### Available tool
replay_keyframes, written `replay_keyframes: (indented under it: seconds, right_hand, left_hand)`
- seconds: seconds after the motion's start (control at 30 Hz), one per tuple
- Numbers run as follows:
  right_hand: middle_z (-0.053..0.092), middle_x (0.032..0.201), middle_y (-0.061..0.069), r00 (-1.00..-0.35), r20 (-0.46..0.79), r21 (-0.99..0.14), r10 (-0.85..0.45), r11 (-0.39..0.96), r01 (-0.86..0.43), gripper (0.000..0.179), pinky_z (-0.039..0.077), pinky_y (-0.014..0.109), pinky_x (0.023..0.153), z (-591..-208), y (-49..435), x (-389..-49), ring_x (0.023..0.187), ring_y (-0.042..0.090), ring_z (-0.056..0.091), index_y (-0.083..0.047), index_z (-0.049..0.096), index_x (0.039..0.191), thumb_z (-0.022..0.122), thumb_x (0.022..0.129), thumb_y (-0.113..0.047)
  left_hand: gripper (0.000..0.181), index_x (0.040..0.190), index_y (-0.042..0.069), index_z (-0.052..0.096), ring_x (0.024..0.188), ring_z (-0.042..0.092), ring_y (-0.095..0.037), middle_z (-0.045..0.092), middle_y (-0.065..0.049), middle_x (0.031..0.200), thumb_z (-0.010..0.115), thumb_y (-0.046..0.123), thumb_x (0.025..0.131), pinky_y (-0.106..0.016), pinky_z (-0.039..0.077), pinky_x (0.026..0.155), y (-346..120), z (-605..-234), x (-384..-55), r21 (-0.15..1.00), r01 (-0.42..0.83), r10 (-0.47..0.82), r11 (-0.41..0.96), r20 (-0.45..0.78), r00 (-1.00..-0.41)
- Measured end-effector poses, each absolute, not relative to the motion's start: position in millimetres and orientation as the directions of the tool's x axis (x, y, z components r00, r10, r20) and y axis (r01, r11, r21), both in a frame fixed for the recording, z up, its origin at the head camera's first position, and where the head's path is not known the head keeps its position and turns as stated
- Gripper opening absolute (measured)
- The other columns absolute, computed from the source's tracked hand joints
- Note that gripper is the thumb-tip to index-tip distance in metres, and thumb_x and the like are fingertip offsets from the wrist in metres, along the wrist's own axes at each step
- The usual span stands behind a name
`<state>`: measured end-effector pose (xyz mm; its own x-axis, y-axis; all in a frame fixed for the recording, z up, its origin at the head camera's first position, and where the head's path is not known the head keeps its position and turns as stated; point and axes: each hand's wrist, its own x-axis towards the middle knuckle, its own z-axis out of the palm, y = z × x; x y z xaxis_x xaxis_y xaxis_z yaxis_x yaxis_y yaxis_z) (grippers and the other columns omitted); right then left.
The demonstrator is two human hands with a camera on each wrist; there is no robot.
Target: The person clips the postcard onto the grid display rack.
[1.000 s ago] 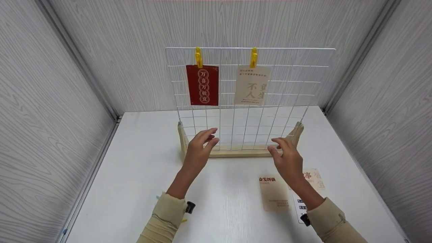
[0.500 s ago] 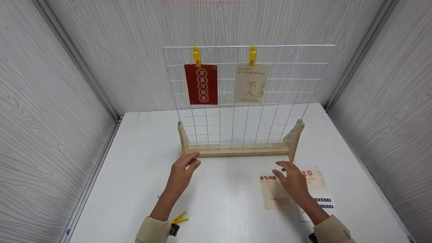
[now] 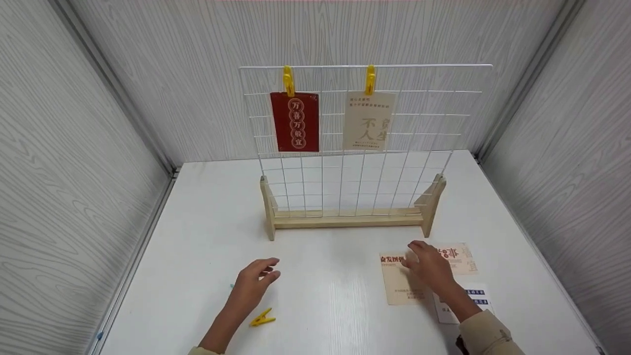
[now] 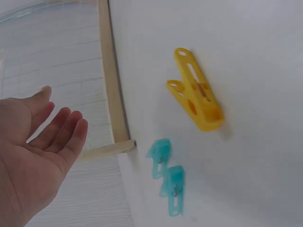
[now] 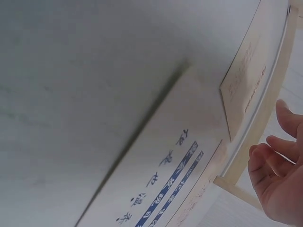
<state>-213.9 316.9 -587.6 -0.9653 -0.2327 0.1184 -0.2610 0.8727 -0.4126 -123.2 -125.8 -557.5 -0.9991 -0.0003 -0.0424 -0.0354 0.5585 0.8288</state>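
My left hand (image 3: pixel 253 283) hovers over the left part of the table with relaxed fingers, holding nothing. Close to it lies a yellow clothespin (image 3: pixel 262 318); the left wrist view also shows two turquoise clothespins (image 4: pixel 175 190) on the tabletop. On the other side, my right hand (image 3: pixel 430 266) is loosely curved above a beige card (image 3: pixel 402 291) with red lettering; whether it touches the card I cannot tell. A second beige card (image 3: pixel 463 256) and a white card with blue stripes (image 5: pixel 156 184) lie beside it, partly covered by the right arm in the head view.
A white wire grid (image 3: pixel 341 182) stands in a wooden base (image 3: pixel 347 223) at the back. Yellow clothespins hold a red card (image 3: pixel 297 123) and a cream card (image 3: pixel 368 121) on it. Grey wood-grain panels (image 3: pixel 74 172) enclose the table.
Both hands have come down and back from the front of the grid, the left one farther. The yellow clothespin on the table has come into full view. The hung cards stay put.
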Motion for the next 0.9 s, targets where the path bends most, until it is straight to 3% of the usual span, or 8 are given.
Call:
replay_keyframes:
  seconds: [0.2,0.47,0.73,0.9]
  right_hand:
    - [0.056,0.140,0.024,-0.962,0.065,-0.390,-0.267,0.880,-0.271,0.056,0.050,0.057,0.101,-592.1,322.6,-220.5,0.129,0.044,0.054,0.005,0.059,0.134,0.079,0.088,-0.018]
    - [0.057,0.138,0.024,-0.969,0.004,-0.373,-0.248,0.898,-0.232,0.053,0.050,0.058,0.100,-598.3,324.1,-221.3,0.127,0.044,0.056,0.003,0.060,0.134,0.077,0.090,-0.021]
    - [0.057,0.138,0.023,-0.965,-0.009,-0.360,-0.261,0.902,-0.240,0.049,0.051,0.057,0.100,-603.8,325.9,-222.7,0.126,0.043,0.057,0.002,0.059,0.134,0.075,0.091,-0.018]
    - [0.060,0.133,0.020,-0.962,0.008,-0.341,-0.274,0.904,-0.260,0.043,0.054,0.054,0.095,-605.0,326.7,-223.3,0.120,0.040,0.062,-0.002,0.063,0.130,0.075,0.091,-0.017]
  left_hand:
    - [0.034,0.127,0.008,0.067,0.107,0.062,-0.020,0.066,-0.007,0.120,0.070,0.019,0.095,-0.040,0.056,0.093,-138.7,-574.7,-110.2,0.797,-0.071,0.046,0.600,-0.123,-0.991]
    - [0.042,0.128,0.008,0.066,0.104,0.061,-0.019,0.066,-0.004,0.118,0.076,0.024,0.090,-0.042,0.055,0.091,-144.7,-589.1,-96.1,0.747,-0.164,0.066,0.644,-0.268,-0.961]
    - [0.052,0.129,0.003,0.063,0.106,0.058,-0.022,0.064,-0.004,0.115,0.080,0.027,0.086,-0.047,0.051,0.096,-147.1,-596.5,-87.5,0.711,-0.185,0.072,0.678,-0.315,-0.946]
    - [0.057,0.129,0.003,0.064,0.118,0.058,-0.031,0.065,-0.006,0.120,0.083,0.032,0.083,-0.054,0.045,0.105,-146.4,-600.5,-86.2,0.677,-0.190,0.081,0.711,-0.347,-0.934]
